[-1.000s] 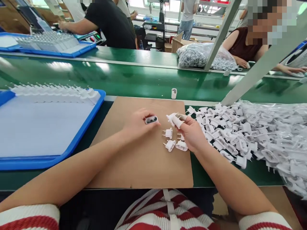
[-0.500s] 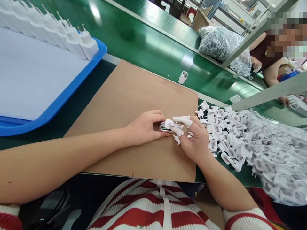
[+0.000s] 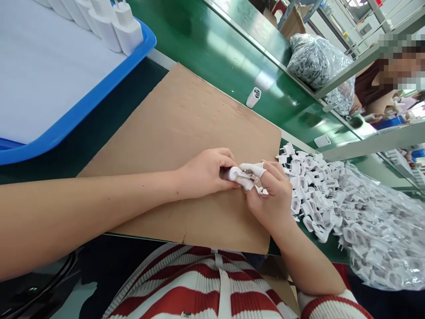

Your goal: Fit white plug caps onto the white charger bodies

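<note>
My left hand [image 3: 209,170] is closed around a small white charger housing [image 3: 227,174], mostly hidden by the fingers, above the cardboard sheet [image 3: 172,128]. Against its open end sits a white plug cap [image 3: 234,173], pinched by my right hand [image 3: 272,188]. White finger cots cover the thumb and index finger of that hand. Whether the cap is fully seated cannot be made out. Just right of my right hand lies a heap of loose white plug caps [image 3: 307,177], spilling from a clear plastic bag [image 3: 381,235].
A blue tray [image 3: 96,95] at the left holds a row of white chargers [image 3: 128,35] with pins upward. On the green surface beyond the cardboard lie a white housing [image 3: 253,97] and another white piece [image 3: 322,141]. A filled plastic bag [image 3: 315,62] and a co-worker [image 3: 375,88] are across, behind metal posts.
The plug cap has moved onto the housing's open end, hiding the green board that showed before. Both hands stay together; the camera view has shifted slightly.
</note>
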Demonstrator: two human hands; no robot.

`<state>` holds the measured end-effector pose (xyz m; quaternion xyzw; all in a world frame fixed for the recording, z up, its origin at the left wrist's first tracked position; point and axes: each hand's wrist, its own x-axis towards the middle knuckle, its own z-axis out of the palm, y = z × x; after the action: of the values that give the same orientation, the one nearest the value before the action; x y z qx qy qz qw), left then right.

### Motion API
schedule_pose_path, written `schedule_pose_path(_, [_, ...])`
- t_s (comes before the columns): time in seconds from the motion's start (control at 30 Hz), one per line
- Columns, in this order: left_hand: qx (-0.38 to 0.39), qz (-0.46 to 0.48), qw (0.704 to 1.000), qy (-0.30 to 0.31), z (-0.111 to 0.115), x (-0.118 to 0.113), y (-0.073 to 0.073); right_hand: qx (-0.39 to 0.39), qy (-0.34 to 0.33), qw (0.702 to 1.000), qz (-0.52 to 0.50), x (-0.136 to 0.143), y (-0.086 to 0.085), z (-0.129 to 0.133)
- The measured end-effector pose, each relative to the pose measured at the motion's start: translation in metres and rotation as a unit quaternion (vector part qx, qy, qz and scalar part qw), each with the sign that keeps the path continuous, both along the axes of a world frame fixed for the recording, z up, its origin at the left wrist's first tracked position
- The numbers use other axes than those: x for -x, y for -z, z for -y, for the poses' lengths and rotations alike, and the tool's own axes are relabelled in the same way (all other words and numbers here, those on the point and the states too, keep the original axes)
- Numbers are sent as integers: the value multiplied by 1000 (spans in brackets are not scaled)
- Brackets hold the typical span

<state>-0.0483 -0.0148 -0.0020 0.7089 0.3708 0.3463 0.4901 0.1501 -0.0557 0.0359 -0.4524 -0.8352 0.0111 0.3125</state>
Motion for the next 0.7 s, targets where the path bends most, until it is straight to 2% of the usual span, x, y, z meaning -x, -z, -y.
schedule_pose_path(0.17, [4, -5, 1000, -2, 1, 1, -2, 9, -25, 1000, 1, -4, 2, -3])
schedule_pose_path(0.3, [-12, 0, 1000, -3, 2, 0, 1, 2, -1, 1000, 12, -5, 6, -5])
schedule_pose_path(0.47, [-46, -13, 999, 10, 3, -2, 1, 12, 14, 999, -31, -8, 14, -3])
schedule_pose_path(0.53, [-63, -54, 996, 29, 5, 3, -10, 41, 8, 999, -34, -14, 15, -3])
schedule_pose_path(0.6, [-89, -101, 990, 36, 9, 15, -31, 61, 25, 997, -36, -23, 15, -3])
schedule_pose_path(0.67, [-113, -126, 986, -7, 14, 34, -60, 51, 53, 997, 9, -35, 14, -4])
schedule_pose_path(0.7, [-119, -127, 983, -60, 15, 47, -74, 42, 70, 995, 52, -41, 14, -4])
